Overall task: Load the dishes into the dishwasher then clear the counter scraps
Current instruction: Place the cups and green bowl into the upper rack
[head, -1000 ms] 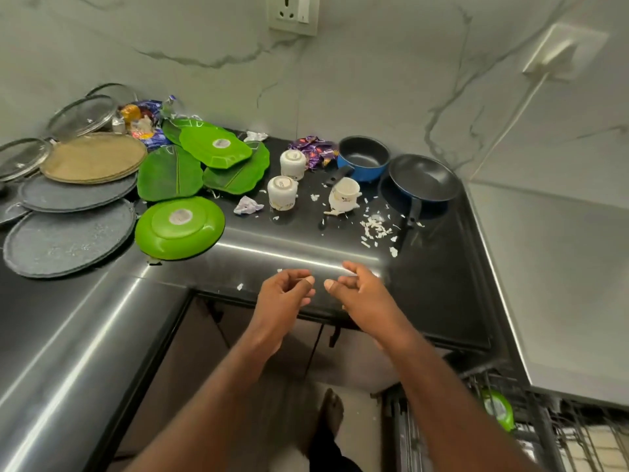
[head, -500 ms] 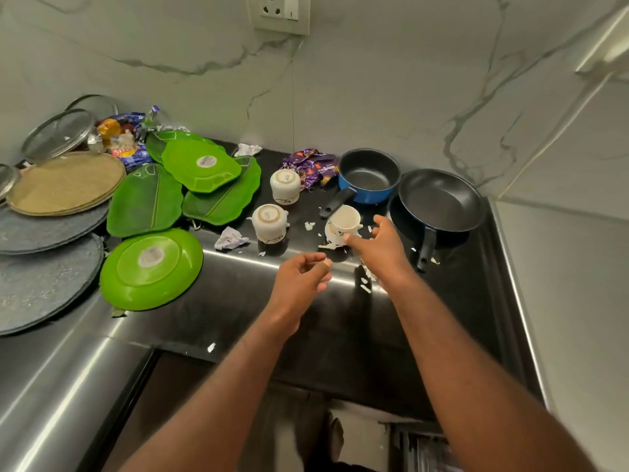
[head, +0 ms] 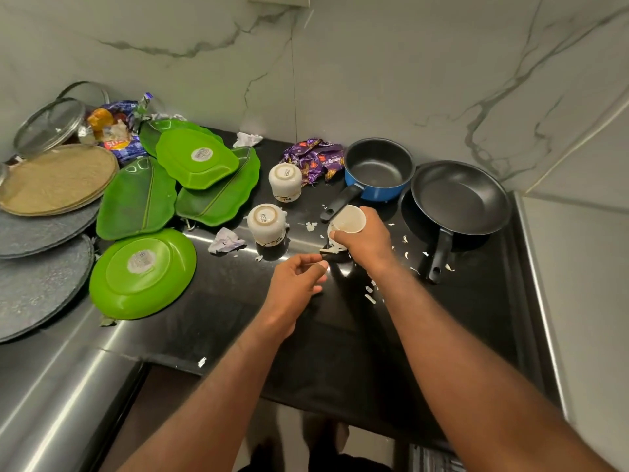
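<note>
Right hand [head: 366, 238]: just right of frame centre; grip clamped round a white cup [head: 349, 220] that is tilted, mouth facing up and left; the cup's lower body is hidden behind the fingers
Left hand [head: 296, 284]: centre of frame, just below-left of the other hand, over the black desk [head: 238, 335]; fingers loosely curled, thumb near forefinger, grip apart with nothing seen in it
Other cups: rear cup [head: 285, 182] and near cup [head: 267, 223], both white and upside down on the desk, left of the held one
Pans: blue saucepan [head: 377, 168] and black frying pan [head: 459, 199] side by side right of centre, handles pointing down the frame
Scraps: white scraps [head: 370, 298] scattered near the frying pan handle, some hidden under the right wrist; crumpled paper [head: 226, 240] left of the near cup; purple wrapper [head: 313, 158] behind the rear cup
Green plates: round green plate [head: 143, 272] face down at centre left; leaf-shaped plates [head: 138, 197] overlapping above it
Left edge: grey plates [head: 37, 284] cut off by the frame; woven mats [head: 58, 178] above them; glass lids [head: 49, 126] partly cut off; snack packets [head: 115, 134] half buried
Bottom edge: ribbed strip [head: 432, 461], too cut off to identify
</note>
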